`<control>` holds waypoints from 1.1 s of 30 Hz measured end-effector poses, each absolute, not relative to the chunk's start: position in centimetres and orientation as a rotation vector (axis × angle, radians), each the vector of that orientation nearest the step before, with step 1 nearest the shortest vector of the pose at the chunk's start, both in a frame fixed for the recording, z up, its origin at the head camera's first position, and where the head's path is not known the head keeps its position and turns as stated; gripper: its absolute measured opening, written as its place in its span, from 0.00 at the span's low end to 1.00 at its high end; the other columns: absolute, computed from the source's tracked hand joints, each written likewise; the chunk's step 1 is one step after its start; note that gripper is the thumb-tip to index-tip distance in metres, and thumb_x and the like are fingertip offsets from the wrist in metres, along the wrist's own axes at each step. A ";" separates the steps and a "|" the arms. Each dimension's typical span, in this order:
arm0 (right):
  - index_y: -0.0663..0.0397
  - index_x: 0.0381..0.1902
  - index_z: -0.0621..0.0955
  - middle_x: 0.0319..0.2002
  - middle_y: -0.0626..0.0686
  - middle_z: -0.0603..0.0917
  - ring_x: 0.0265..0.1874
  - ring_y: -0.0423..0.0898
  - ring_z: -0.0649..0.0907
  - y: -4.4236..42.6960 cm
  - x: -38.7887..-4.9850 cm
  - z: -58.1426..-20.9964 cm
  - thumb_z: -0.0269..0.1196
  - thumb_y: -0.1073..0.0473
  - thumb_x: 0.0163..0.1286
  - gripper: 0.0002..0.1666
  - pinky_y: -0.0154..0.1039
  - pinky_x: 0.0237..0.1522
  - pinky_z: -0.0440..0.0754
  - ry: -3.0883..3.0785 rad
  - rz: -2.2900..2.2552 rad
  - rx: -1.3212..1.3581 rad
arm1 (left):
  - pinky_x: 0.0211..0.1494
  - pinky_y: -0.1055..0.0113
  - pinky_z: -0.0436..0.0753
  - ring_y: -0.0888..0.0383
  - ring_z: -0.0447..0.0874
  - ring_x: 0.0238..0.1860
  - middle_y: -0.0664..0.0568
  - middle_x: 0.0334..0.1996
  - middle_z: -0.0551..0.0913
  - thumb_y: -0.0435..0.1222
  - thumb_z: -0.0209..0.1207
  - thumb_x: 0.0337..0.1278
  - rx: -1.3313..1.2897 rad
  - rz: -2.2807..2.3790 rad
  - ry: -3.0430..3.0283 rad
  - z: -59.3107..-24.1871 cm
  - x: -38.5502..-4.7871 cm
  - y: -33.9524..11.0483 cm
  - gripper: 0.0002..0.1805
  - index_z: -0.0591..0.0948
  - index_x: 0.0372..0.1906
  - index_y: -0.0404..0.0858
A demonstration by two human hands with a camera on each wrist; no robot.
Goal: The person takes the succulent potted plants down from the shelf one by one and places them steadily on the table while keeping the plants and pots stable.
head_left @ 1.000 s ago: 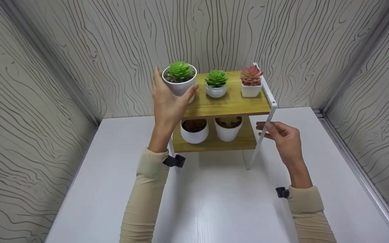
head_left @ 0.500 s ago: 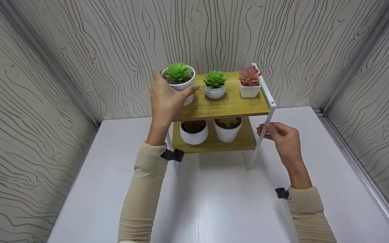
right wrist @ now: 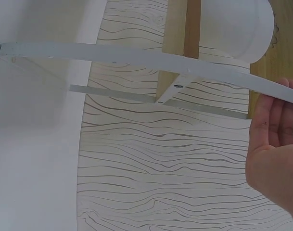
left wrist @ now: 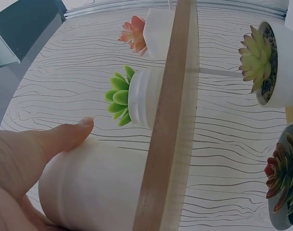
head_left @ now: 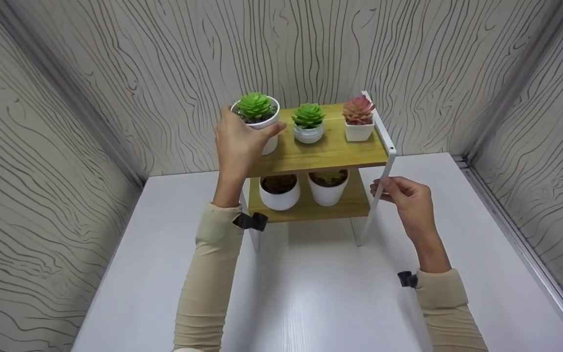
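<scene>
A two-tier wooden shelf (head_left: 330, 156) with white metal legs stands on the table. My left hand (head_left: 240, 146) grips a round white pot (head_left: 270, 142) with a green succulent at the left end of the top board; in the left wrist view the pot (left wrist: 98, 183) meets the board (left wrist: 163, 134). My right hand (head_left: 411, 205) pinches the front right leg (head_left: 377, 200) between thumb and fingers. On the top board also sit a small ribbed pot (head_left: 309, 133) with a green succulent and a square pot (head_left: 358, 132) with a pink one.
Two larger white pots, one at left (head_left: 280, 198) and one at right (head_left: 328, 193), stand on the lower board. Wood-grain patterned panels (head_left: 188, 63) rise behind and at both sides of the white table (head_left: 301, 303).
My left hand has lowered slightly and shifted a little left with the pot, which now sits lower at the board. The right hand keeps hold of the leg, nearly still.
</scene>
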State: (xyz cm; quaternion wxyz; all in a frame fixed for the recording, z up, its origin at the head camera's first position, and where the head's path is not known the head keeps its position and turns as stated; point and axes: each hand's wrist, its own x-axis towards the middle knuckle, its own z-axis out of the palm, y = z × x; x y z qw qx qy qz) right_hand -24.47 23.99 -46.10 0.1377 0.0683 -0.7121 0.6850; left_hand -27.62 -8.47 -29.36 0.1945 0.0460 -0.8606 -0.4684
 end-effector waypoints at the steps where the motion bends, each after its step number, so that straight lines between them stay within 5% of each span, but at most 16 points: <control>1: 0.73 0.49 0.86 0.38 0.45 0.93 0.42 0.39 0.92 24.0 -24.5 -46.1 0.65 0.54 0.78 0.22 0.33 0.51 0.90 -2.059 1.984 0.194 | 0.71 0.53 0.82 0.46 0.81 0.68 0.39 0.66 0.80 0.52 0.82 0.44 0.140 -1.312 -2.417 -29.3 -27.7 -8.5 0.57 0.66 0.75 0.31; 33: 0.74 0.49 0.86 0.38 0.45 0.93 0.44 0.40 0.91 24.0 -24.5 -46.3 0.65 0.53 0.78 0.23 0.33 0.53 0.90 -2.041 2.037 0.183 | 0.68 0.56 0.83 0.48 0.83 0.65 0.40 0.64 0.81 0.49 0.80 0.46 0.059 -1.386 -2.381 -29.4 -27.8 -9.2 0.52 0.69 0.73 0.30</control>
